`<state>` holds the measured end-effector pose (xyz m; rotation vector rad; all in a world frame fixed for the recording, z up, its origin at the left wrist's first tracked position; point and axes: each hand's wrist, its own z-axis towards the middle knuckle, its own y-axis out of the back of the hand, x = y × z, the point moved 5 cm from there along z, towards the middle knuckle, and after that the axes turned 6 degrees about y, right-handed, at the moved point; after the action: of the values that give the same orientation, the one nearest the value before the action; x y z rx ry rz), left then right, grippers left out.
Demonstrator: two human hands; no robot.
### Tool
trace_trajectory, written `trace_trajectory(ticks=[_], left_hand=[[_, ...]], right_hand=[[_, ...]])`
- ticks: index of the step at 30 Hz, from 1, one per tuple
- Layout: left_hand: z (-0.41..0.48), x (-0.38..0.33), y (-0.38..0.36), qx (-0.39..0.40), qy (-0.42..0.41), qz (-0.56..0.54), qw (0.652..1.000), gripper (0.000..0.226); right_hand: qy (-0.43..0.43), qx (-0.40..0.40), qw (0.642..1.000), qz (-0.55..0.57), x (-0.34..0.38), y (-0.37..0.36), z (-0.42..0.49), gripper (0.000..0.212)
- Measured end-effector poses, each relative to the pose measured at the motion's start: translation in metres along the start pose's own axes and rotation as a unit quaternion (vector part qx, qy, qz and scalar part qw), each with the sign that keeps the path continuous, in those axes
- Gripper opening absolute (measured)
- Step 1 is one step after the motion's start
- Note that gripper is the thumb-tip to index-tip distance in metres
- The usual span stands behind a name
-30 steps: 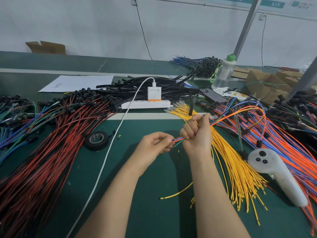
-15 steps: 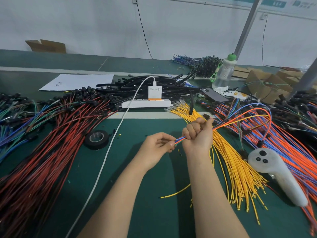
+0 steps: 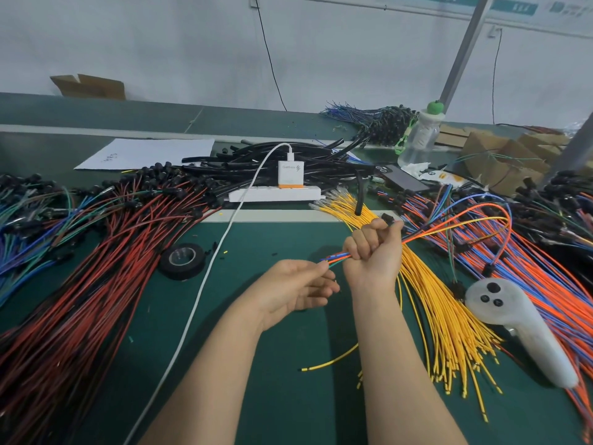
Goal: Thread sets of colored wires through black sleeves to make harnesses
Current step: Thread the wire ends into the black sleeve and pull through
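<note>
My right hand (image 3: 373, 252) is a fist closed around a small bundle of colored wires (image 3: 335, 259): orange, blue, green and yellow. The short ends stick out to the left of the fist, and the long tails (image 3: 465, 220) loop away to the right. My left hand (image 3: 300, 289) sits just left of those ends, palm up, fingers loosely spread, fingertips at the wire tips; I cannot see a firm pinch. A pile of black sleeves (image 3: 272, 162) lies at the back centre, and one sleeve (image 3: 359, 195) stands over the yellow wires.
Red wires (image 3: 80, 268) cover the left of the green mat, yellow wires (image 3: 442, 316) fan out on the right beside orange-blue harnesses (image 3: 545, 268). A white controller (image 3: 519, 326), black tape roll (image 3: 182, 260), power strip with charger (image 3: 276, 192) and its white cable (image 3: 199, 300), a water bottle (image 3: 417, 139).
My right fist has risen slightly and shifted right with the bundle. My left hand has loosened from pinching the wire ends and opened, dropping a little lower.
</note>
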<state>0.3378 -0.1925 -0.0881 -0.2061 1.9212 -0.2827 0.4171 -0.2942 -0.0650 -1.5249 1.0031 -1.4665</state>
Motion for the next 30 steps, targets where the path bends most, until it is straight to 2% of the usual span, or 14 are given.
trace_trajectory(ticks=[5,12,14,16,19,24,30], left_hand=[[0.002,-0.001,0.001,-0.042,-0.024,-0.023,0.999,0.006],[0.001,0.0,-0.002,-0.03,0.021,-0.105,0.994,0.008],[0.001,-0.001,-0.003,-0.057,0.015,-0.041,0.997,0.009],[0.002,-0.002,-0.004,-0.097,-0.008,0.075,0.992,0.012],[0.004,-0.008,-0.002,-0.142,-0.041,0.132,0.98,0.013],[0.014,-0.026,0.026,-0.284,-0.086,0.086,0.951,0.019],[0.034,-0.048,0.031,-0.288,-0.123,-0.016,0.95,0.014]], right_hand=[[-0.013,0.014,1.0,0.004,-0.002,-0.001,-0.002,0.052],[-0.016,0.017,0.999,0.045,-0.001,-0.003,-0.003,0.053],[-0.014,0.014,0.998,0.053,0.0,-0.002,-0.003,0.055],[-0.014,0.008,0.999,0.043,0.001,-0.001,-0.002,0.054],[-0.011,-0.03,0.999,-0.032,0.004,0.002,0.008,0.054],[0.006,-0.116,0.971,-0.211,0.005,0.009,0.042,0.057],[0.017,-0.157,0.939,-0.306,-0.016,0.005,0.074,0.047]])
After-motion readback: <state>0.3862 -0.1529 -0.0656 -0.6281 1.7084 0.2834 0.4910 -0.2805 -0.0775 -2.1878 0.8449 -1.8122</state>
